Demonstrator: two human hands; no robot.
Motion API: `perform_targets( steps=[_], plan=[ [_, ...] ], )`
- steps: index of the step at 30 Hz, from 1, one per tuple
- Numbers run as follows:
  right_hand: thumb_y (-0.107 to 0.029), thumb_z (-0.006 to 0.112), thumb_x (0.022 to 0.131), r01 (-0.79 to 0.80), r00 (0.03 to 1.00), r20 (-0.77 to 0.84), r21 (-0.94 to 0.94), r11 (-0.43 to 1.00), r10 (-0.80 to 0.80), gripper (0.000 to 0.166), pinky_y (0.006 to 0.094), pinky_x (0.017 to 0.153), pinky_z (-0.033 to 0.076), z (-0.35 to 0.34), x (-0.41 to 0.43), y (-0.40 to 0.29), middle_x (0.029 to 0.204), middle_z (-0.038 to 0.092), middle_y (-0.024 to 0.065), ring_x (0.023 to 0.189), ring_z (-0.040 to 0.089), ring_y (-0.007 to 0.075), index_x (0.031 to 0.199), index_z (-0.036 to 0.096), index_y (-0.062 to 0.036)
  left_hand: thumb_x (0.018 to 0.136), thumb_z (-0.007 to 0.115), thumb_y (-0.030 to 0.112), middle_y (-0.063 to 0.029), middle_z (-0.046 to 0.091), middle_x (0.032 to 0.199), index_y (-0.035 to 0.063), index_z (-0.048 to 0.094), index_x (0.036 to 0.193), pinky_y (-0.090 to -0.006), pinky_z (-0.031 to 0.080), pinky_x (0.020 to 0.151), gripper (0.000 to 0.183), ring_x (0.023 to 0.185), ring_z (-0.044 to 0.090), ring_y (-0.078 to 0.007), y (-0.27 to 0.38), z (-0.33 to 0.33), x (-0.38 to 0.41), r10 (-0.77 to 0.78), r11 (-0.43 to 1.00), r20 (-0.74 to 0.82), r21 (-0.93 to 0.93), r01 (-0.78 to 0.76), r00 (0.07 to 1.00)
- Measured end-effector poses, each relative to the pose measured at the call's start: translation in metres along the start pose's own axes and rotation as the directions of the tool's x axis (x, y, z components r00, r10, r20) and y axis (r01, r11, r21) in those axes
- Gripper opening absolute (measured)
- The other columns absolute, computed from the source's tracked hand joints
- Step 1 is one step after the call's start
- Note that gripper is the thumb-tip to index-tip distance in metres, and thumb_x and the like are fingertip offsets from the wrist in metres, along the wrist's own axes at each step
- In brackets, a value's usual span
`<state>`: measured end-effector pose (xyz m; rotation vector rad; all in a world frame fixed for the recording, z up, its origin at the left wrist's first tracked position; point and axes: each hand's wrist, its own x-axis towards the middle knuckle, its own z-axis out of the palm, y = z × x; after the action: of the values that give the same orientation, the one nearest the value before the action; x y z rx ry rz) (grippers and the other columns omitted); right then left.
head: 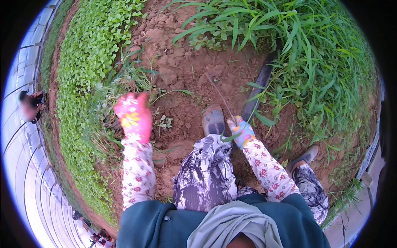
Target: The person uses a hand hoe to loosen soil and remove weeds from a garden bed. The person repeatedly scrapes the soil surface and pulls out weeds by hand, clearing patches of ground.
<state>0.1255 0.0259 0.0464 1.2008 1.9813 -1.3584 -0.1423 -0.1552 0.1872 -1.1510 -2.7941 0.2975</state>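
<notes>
My left hand (pixel 133 114), in a pink flowered glove, is over a heap of pulled grass and weeds (pixel 108 124) at the left edge of the bare soil. It is blurred, and whether it holds anything is hidden. My right hand (pixel 240 130), in a light blue glove with coloured patches, is closed around a thin stick-like handle (pixel 221 94) near my shoe. The far end of the handle reaches a soil-coloured, blurred part (pixel 211 77) on the ground. A long grass blade (pixel 231 137) lies across the right glove.
Low leafy green plants (pixel 83 62) grow in a bed at the left. Tall grass (pixel 313 71) stands at the right, beside a dark hose or pipe (pixel 259 86). My shoes (pixel 214 119) rest on reddish soil. A person (pixel 31 105) is at the far left by the greenhouse wall.
</notes>
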Motion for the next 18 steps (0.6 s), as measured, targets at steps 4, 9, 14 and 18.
perform_targets(
  steps=[4, 9, 14, 18],
  plan=[
    [-0.045, 0.045, 0.096, 0.021, 0.999, 0.034, -0.005, 1.0, -0.021, 0.048, 0.0464, 0.092, 0.046, 0.009, 0.013, -0.015, 0.115, 0.062, 0.0245, 0.108, 0.059, 0.0423, 0.126, 0.05, -0.0078, 0.068, 0.072, 0.016, -0.0061, 0.063, 0.111, 0.0166, 0.069, 0.107, -0.047, 0.038, 0.094, 0.039, 0.113, 0.052, -0.0308, -0.049, 0.029, 0.014, 0.014, 0.957, 0.066, 0.287, -0.032, 0.998],
    [-0.045, 0.046, 0.095, 0.019, 0.998, 0.061, -0.004, 1.0, -0.019, 0.051, 0.0456, 0.094, 0.046, 0.008, 0.013, -0.01, 0.116, 0.061, 0.0256, 0.109, 0.058, 0.0425, 0.127, 0.05, -0.0061, 0.079, 0.065, 0.023, -0.0089, 0.065, 0.106, 0.0125, 0.069, 0.101, -0.0465, 0.043, 0.086, 0.025, 0.101, 0.059, -0.0286, 0.005, 0.042, 0.01, -0.024, 0.999, 0.162, -0.042, 0.032, 0.987],
    [-0.044, 0.048, 0.094, 0.009, 1.0, -0.015, -0.001, 1.0, -0.009, 0.047, 0.0468, 0.09, 0.047, 0.005, 0.004, -0.005, 0.112, 0.063, 0.0245, 0.106, 0.06, 0.0431, 0.123, 0.054, -0.0077, 0.08, 0.069, 0.043, -0.0182, 0.065, 0.106, 0.0036, 0.064, 0.111, -0.0439, 0.05, 0.087, 0.05, 0.098, 0.064, -0.0342, 0.074, 0.118, -0.005, -0.177, 0.895, 0.506, -0.273, 0.352, 0.844],
    [-0.044, 0.047, 0.095, -0.049, 0.999, 0.01, 0.013, 0.999, 0.049, 0.045, 0.0468, 0.09, 0.047, -0.005, -0.008, -0.017, 0.111, 0.064, 0.0233, 0.104, 0.061, 0.042, 0.122, 0.054, -0.0097, 0.077, 0.071, 0.049, -0.017, 0.066, 0.107, 0.0054, 0.065, 0.11, -0.0441, 0.051, 0.085, 0.055, 0.096, 0.065, -0.0342, 0.095, 0.137, 0.005, -0.417, 0.801, 0.452, -0.228, 0.554, 0.789]
  ],
)
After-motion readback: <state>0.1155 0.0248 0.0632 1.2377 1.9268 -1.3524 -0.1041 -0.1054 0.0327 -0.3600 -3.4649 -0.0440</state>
